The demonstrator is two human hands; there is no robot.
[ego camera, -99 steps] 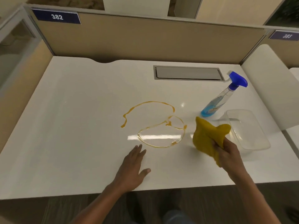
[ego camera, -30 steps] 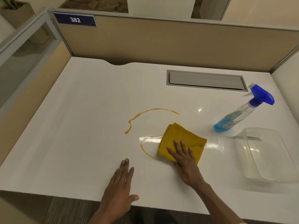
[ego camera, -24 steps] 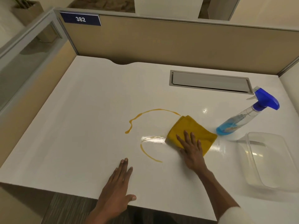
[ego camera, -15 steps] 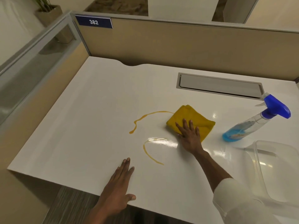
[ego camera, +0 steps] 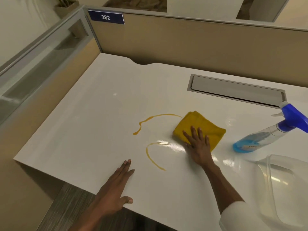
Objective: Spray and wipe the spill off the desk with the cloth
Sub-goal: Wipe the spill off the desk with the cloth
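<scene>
Since the earlier frames, the folded mustard-yellow cloth (ego camera: 199, 127) has slid away from the person across the glossy white desk (ego camera: 93, 117), leaving only two thin arcs of the orange-brown spill (ego camera: 150, 155). The right hand (ego camera: 198, 145) presses flat on the cloth's near edge, fingers spread and gripping nothing. The left hand (ego camera: 115, 189) lies flat and empty at the desk's front edge. The clear blue-capped spray bottle (ego camera: 266, 135) stands tilted to the right, beside a transparent plastic container (ego camera: 286, 189).

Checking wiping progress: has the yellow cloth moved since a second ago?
Yes. The cloth under the right hand has slid away from the person, off the lower spill arc toward the upper streak.
</scene>
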